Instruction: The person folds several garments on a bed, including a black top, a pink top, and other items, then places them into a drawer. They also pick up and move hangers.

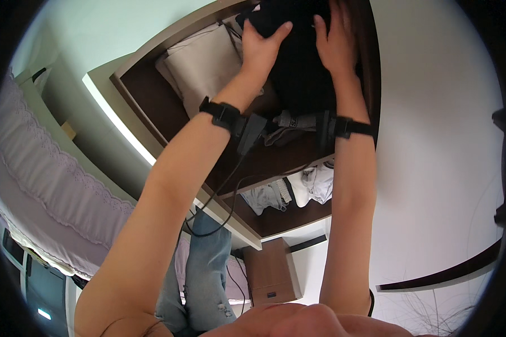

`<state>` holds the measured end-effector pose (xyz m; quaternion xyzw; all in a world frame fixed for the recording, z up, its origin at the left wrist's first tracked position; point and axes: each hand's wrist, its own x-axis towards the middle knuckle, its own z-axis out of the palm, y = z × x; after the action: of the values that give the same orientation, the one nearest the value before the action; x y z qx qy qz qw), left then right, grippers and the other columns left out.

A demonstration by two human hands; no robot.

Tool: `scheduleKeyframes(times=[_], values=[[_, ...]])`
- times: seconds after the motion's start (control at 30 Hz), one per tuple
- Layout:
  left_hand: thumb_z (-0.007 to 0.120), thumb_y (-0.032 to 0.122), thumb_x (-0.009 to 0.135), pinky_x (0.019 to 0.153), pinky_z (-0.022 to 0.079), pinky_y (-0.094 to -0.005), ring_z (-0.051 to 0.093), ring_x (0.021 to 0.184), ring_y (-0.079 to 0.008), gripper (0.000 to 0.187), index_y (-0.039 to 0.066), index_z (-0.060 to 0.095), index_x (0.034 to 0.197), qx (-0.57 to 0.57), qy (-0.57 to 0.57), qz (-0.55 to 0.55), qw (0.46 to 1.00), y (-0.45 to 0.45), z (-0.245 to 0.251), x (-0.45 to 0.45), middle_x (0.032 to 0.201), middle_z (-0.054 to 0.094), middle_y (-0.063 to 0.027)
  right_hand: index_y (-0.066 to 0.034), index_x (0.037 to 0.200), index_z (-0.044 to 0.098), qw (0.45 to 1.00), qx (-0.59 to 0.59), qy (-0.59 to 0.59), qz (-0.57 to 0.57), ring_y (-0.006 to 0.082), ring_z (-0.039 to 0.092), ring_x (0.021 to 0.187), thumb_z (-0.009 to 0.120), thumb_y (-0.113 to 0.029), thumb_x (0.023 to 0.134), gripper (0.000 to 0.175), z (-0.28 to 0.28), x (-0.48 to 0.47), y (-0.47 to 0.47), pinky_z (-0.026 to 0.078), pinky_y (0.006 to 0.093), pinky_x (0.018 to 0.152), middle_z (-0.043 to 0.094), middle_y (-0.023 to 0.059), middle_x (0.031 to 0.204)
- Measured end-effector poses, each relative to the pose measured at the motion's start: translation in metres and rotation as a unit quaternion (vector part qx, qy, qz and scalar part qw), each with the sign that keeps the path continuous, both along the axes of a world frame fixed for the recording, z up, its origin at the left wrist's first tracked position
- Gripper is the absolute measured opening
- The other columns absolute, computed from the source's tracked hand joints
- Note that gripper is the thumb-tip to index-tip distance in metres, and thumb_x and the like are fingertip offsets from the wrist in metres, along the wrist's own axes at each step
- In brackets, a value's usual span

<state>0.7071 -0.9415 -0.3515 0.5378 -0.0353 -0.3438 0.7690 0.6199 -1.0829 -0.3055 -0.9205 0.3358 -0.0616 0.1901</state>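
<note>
Both arms reach up into a dark wooden wardrobe shelf (147,97). My left hand (261,44) rests against black folded fabric (299,59), its thumb and fingers spread at the fabric's left edge; whether it grips is unclear. On the fabric's right side, beside the shelf's side wall, lies my right hand (336,42), thumb apart and some fingertips lost against the dark cloth. Beige folded cloth (206,63) sits just left of my left hand. Grey rolled fabric (295,120) lies nearer, between my wrists. Each wrist wears a black strap with a device.
A lower compartment holds folded grey and white clothes (270,196). A white wardrobe door (430,147) stands at the right. Thin black cables (235,198) hang by my left forearm. A bed with lilac frilled bedding (55,181) is at the left, a brown cabinet (270,269) below.
</note>
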Motion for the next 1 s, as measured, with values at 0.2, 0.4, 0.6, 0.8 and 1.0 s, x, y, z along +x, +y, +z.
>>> scheduleKeyframes(times=[0.2,0.4,0.6,0.8,1.0], values=[[0.077,0.032,0.084,0.091,0.044,-0.0400,0.054,0.106,-0.0262,0.062,0.001,0.046,0.127,0.217,-0.097,-0.048,0.970,-0.001,0.004,0.026,0.118,0.057,-0.0149,-0.0062,0.155,0.028,1.000,0.004,0.023,0.017,0.0396,0.028,0.145,0.052,-0.028,0.101,0.063,-0.022,0.008,-0.010,0.023,0.0473,0.119,0.029,0.0214,0.158],[0.074,0.019,0.082,0.104,0.033,-0.0504,0.046,0.121,-0.0343,0.046,0.001,0.052,0.118,0.336,-0.459,-0.057,0.820,0.026,0.036,0.003,0.124,0.052,-0.0208,-0.0105,0.157,0.021,0.995,0.027,-0.008,-0.100,0.0430,0.030,0.143,0.057,-0.048,0.097,0.080,0.019,-0.053,0.051,0.025,0.0564,0.116,0.023,0.0242,0.159],[0.065,0.037,0.091,0.120,0.018,-0.0518,0.026,0.148,-0.0302,0.056,0.026,0.049,0.144,0.223,-0.665,-0.256,0.665,-0.003,0.011,0.018,0.155,0.039,-0.0075,-0.0224,0.160,0.008,0.982,0.114,0.112,-0.104,0.0486,0.018,0.146,0.062,-0.061,0.089,0.097,0.004,-0.083,0.048,0.018,0.0600,0.117,0.017,0.0257,0.161],[0.065,0.024,0.094,0.109,0.033,-0.0503,0.041,0.131,-0.0383,0.048,0.012,0.053,0.138,0.240,-0.628,-0.186,0.717,0.027,0.047,0.024,0.141,0.048,-0.0170,-0.0049,0.156,0.022,0.979,-0.055,0.138,-0.136,0.0489,0.022,0.143,0.059,-0.039,0.097,0.078,0.036,-0.109,0.109,0.022,0.0591,0.115,0.024,0.0287,0.156],[0.062,0.006,0.092,0.096,0.047,-0.0377,0.056,0.118,-0.0331,0.026,0.006,0.061,0.118,0.273,-0.266,-0.138,0.914,0.187,0.213,0.027,0.132,0.053,-0.0158,-0.0018,0.124,0.059,0.978,0.156,0.136,-0.015,0.0433,0.038,0.134,0.066,-0.017,0.088,0.040,0.086,-0.106,0.238,0.028,0.0529,0.113,0.051,0.0219,0.136]])
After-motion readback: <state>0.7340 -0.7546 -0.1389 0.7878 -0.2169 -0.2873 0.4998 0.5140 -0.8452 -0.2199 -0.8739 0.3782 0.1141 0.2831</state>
